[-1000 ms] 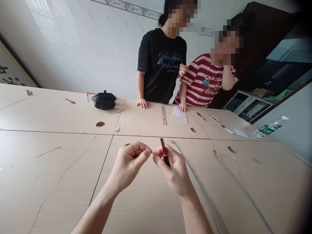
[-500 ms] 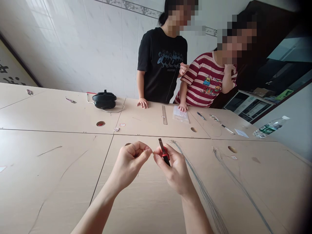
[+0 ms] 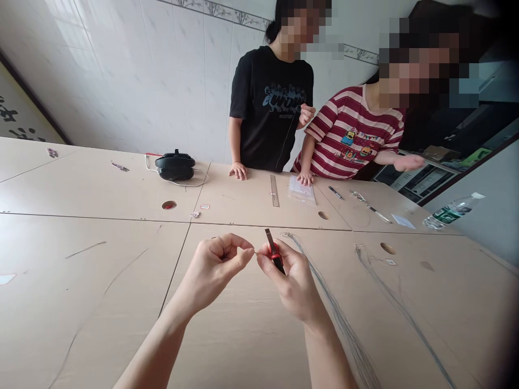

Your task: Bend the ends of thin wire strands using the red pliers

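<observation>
The wire (image 3: 254, 252) sits pinched between both hands above the table (image 3: 101, 302): the left hand (image 3: 214, 267) closes on its end, and the right hand (image 3: 290, 275) grips small red pliers (image 3: 273, 254) too. So fine a strand could slip free or kink if squeezed hard. Farther right, a clear bag (image 3: 302, 190) holds contents too small to tell, and a water bottle (image 3: 452, 212) lies sideways.

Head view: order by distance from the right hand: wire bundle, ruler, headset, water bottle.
From the right hand:
1. Wire bundle, just to its right on the table.
2. Ruler, ahead, near the two people.
3. Headset, far left-ahead.
4. Water bottle, far right edge.
</observation>
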### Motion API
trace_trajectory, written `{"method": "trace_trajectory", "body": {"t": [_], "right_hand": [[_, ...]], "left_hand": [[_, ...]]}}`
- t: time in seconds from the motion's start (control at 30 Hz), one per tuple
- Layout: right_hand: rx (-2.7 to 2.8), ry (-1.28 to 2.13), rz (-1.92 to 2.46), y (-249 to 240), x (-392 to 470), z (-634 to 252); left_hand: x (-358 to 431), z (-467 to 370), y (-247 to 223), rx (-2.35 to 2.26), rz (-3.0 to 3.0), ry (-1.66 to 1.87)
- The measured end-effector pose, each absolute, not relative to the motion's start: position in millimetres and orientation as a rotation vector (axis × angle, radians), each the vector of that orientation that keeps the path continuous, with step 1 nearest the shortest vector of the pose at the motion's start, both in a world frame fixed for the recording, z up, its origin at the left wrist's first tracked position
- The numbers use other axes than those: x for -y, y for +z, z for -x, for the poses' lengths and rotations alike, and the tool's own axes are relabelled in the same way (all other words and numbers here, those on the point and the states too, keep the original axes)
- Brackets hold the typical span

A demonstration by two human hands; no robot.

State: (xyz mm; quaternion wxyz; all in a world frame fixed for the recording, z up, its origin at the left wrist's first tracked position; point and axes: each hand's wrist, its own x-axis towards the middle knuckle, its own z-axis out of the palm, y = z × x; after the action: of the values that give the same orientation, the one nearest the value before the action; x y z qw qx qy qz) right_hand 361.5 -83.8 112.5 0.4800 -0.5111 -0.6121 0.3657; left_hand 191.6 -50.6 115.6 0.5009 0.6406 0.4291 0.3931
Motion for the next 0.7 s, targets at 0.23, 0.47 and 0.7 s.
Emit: {"method": "trace_trajectory", "body": {"t": [0.23, 0.47, 0.7], "right_hand": [[1.502, 0.914, 1.204, 115.9, 84.8, -361.4], [1.545, 0.932, 1.186, 116.4, 85.1, -362.4], [1.49, 1.036, 1.172, 115.3, 84.2, -363.3]], "left_hand": [[49.4, -193.7, 115.4, -1.029, -1.54, 0.937], [51.4, -192.9, 120.0, -0.998, -1.466, 0.901], [52.6, -196.3, 117.3, -1.006, -1.456, 0.912]]}}
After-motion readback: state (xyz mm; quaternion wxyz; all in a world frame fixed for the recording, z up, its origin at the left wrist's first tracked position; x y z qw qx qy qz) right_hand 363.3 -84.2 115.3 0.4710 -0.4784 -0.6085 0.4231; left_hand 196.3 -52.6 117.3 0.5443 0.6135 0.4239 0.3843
